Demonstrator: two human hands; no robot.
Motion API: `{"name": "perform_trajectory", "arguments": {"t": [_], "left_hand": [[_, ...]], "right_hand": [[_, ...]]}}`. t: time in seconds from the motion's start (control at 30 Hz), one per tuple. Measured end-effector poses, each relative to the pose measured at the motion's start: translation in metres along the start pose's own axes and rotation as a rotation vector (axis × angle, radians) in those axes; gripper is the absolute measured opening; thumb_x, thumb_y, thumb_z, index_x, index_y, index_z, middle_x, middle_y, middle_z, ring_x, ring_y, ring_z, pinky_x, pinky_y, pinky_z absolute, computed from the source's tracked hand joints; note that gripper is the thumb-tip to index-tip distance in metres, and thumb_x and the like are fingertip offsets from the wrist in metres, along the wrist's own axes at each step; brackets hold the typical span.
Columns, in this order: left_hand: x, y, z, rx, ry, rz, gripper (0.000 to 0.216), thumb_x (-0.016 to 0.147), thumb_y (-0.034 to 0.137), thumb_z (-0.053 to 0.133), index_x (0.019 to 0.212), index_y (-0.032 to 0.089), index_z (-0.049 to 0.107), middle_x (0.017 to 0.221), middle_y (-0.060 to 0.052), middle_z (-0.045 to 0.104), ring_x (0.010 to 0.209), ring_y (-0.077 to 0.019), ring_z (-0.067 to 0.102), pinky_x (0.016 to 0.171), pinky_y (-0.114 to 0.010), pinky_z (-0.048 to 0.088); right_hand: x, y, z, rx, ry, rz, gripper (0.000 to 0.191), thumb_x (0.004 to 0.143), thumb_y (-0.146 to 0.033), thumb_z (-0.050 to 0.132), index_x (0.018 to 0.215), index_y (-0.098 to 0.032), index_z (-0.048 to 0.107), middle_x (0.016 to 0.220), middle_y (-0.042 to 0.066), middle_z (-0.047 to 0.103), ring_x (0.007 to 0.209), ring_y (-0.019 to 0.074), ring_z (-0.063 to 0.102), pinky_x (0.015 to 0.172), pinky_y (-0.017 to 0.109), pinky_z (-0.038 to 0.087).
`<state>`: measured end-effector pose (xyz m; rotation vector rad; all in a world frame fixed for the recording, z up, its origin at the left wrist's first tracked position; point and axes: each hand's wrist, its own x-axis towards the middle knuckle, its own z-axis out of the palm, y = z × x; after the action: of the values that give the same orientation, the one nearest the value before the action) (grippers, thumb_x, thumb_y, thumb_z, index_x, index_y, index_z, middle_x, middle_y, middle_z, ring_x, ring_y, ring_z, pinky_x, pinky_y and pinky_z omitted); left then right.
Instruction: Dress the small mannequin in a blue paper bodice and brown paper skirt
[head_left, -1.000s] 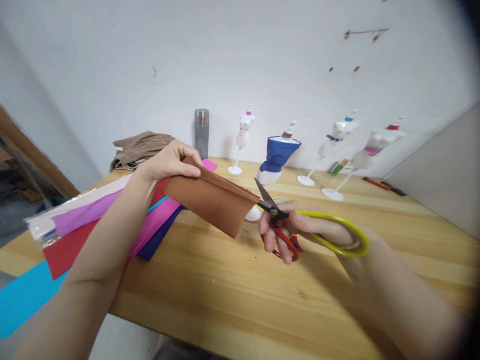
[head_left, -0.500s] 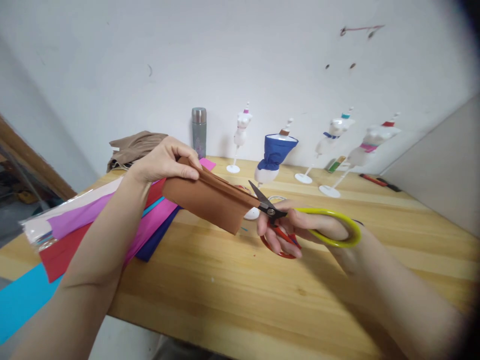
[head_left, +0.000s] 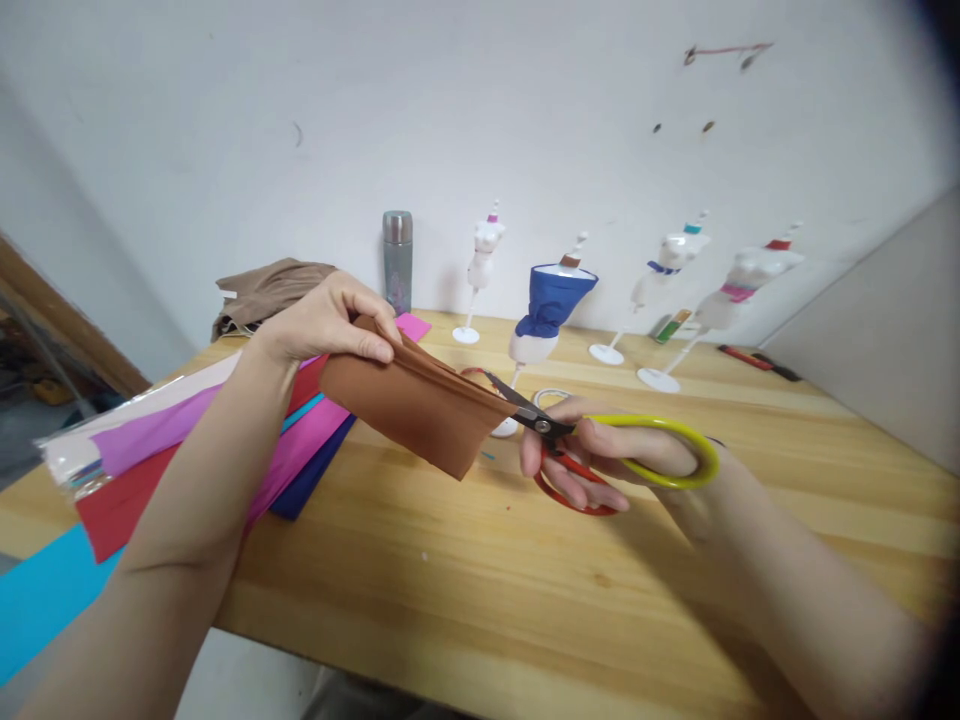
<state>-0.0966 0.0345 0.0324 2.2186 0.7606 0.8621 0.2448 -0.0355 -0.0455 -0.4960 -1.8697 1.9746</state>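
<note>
A folded piece of brown fabric [head_left: 420,405] hangs from my left hand [head_left: 341,325], pinched along its upper edge between thumb and fingers. My right hand [head_left: 592,460] grips scissors [head_left: 541,426] with one yellow handle and one red handle. Their dark blades are partly open at the right end of the fabric's upper edge, one blade passing behind or inside the fold; exactly which is hidden. The fabric is held in the air above the wooden table [head_left: 480,600]. Behind the blades stands a small white dress form [head_left: 551,300] wrapped in blue cloth.
Folded colored fabrics [head_left: 157,480] lie at the left under my left arm. A grey thermos [head_left: 397,265] and a brown cloth heap [head_left: 270,290] stand at the back. More small dress forms [head_left: 739,300] line the wall, with a red and black tool [head_left: 757,362] at the far right.
The scissor blades have come closer together and lowered onto the fabric's edge. My right fingers have shifted slightly right with the red handle. My left hand keeps its pinch.
</note>
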Motion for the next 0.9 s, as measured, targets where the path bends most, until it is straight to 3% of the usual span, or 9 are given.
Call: {"name": "perform_trajectory", "arguments": {"t": [0.23, 0.53, 0.67, 0.9], "left_hand": [[-0.0002, 0.002, -0.0002, -0.002, -0.011, -0.032, 0.031, 0.052, 0.041, 0.094, 0.062, 0.017, 0.077, 0.061, -0.003, 0.07, 0.062, -0.0142, 0.063, 0.062, -0.024, 0.05], [0.0012, 0.0, -0.0001, -0.017, -0.003, -0.056, 0.026, 0.052, 0.035, 0.092, 0.061, 0.017, 0.076, 0.061, -0.002, 0.07, 0.06, -0.0131, 0.063, 0.06, -0.022, 0.05], [0.001, 0.0009, -0.0013, -0.005, -0.018, -0.06, 0.026, 0.053, 0.035, 0.092, 0.06, 0.016, 0.076, 0.061, -0.003, 0.07, 0.061, -0.0141, 0.063, 0.06, -0.023, 0.05], [-0.0006, -0.003, -0.0041, -0.007, -0.012, -0.038, 0.025, 0.053, 0.035, 0.092, 0.061, 0.017, 0.076, 0.062, -0.003, 0.069, 0.061, -0.0145, 0.062, 0.061, -0.024, 0.049]], "right_hand": [[-0.0007, -0.0022, 0.0007, -0.026, 0.02, 0.034, 0.051, 0.096, -0.057, 0.055, 0.107, -0.01, 0.07, 0.067, 0.003, 0.065, 0.038, 0.0054, 0.044, 0.037, 0.02, 0.037], [0.0035, -0.001, 0.0, -0.062, -0.024, 0.0, 0.059, 0.095, -0.064, 0.053, 0.11, -0.008, 0.067, 0.081, 0.011, 0.072, 0.047, 0.0095, 0.055, 0.046, 0.023, 0.044], [0.0052, -0.0032, 0.0034, -0.037, -0.021, -0.011, 0.058, 0.095, -0.063, 0.055, 0.107, -0.007, 0.068, 0.077, 0.01, 0.07, 0.045, 0.0099, 0.052, 0.042, 0.024, 0.039], [0.0052, -0.002, 0.002, -0.056, -0.059, -0.025, 0.057, 0.096, -0.06, 0.055, 0.113, -0.007, 0.067, 0.089, 0.015, 0.074, 0.05, 0.0105, 0.056, 0.05, 0.025, 0.046]]}}
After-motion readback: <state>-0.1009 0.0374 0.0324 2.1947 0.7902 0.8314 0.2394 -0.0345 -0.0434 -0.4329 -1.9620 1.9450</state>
